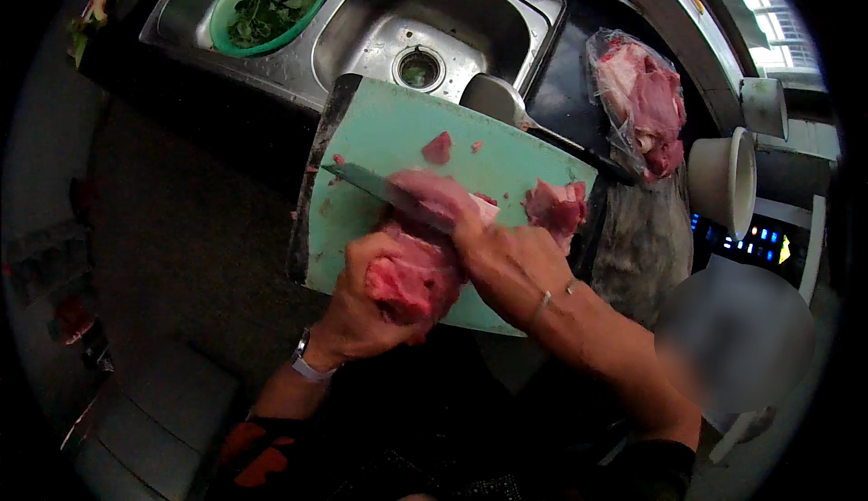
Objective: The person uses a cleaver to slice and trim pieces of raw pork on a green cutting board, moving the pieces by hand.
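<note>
A large piece of raw meat [402, 288] lies at the near edge of the light green cutting board [371, 121]. My left hand [348, 320] is closed round its near left side. In my right hand [511, 261] is a knife [355, 178], its blade pointing to the far left across the meat. Blurred by motion, a slab of meat [434, 195] shows along the blade; whether it is cut free I cannot tell. The knife's handle is hidden by my fingers. A chunk of meat [554, 209] rests on the board's right side, and a small scrap [438, 147] lies beyond the knife.
Beyond the board is a steel sink [357, 35], with leafy greens in a green basin [318, 4] at its left. A metal turner [493, 99] touches the board's far edge. More meat sits in a clear plastic bag [615, 144] at the right, near a white bowl [719, 180].
</note>
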Available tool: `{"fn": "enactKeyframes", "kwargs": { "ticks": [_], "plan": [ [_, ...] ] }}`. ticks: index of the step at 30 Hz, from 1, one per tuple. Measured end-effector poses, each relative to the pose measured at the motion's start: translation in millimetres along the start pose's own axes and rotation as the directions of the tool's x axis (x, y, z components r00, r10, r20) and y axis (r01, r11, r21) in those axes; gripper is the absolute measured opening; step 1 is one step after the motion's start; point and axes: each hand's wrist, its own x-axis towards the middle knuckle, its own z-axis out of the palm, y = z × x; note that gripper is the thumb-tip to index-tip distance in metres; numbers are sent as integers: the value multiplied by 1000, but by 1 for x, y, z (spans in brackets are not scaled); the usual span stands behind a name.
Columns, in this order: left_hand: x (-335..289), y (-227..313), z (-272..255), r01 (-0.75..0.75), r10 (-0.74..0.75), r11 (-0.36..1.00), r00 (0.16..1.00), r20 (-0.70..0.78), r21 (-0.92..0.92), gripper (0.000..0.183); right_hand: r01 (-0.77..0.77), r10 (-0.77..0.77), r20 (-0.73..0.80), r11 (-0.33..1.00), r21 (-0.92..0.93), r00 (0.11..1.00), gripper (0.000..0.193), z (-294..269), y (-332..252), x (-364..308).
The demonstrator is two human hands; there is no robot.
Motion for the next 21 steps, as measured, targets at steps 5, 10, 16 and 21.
{"fn": "enactKeyframes", "kwargs": {
  "ticks": [5,10,16,21],
  "plan": [
    [3,5,-2,-3,3,1000,1000,-13,-16,86,-16,23,142,999,-46,990,25,-16,11,17],
    [-7,4,-7,74,-74,997,993,-91,-5,90,-91,102,-68,984,150,992,36,-38,37,-38],
    [16,41,-51,46,-69,889,997,33,455,65,-361,424,-92,850,384,901,27,-40,47,-84],
    [72,44,-76,98,-147,961,973,178,258,38,-337,390,-65,858,388,918,29,-37,54,-97]
  ]
}}
